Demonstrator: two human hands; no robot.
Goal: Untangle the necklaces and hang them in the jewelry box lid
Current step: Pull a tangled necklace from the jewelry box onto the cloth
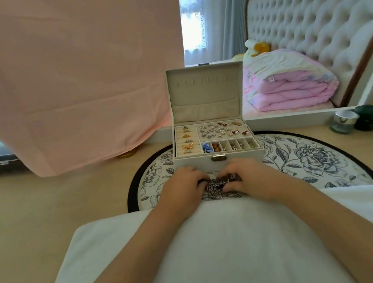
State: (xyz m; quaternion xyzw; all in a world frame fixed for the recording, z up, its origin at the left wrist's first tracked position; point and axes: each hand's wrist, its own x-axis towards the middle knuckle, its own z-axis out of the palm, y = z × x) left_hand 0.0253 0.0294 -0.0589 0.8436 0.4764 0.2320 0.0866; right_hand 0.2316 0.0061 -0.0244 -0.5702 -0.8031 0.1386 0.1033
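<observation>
Barely started: necklaces are one tangled clump on the mat, just before the box. Both the left hand and right hand have fingers curled in, pinching the clump. Hooks in the lid are bare; all untangling and hanging left.

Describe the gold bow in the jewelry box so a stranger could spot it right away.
The open white jewelry box stands on the round flowered mat. Its left column of ring slots holds gold pieces; the bow sits near the front, the widest one, with spread loops.
</observation>
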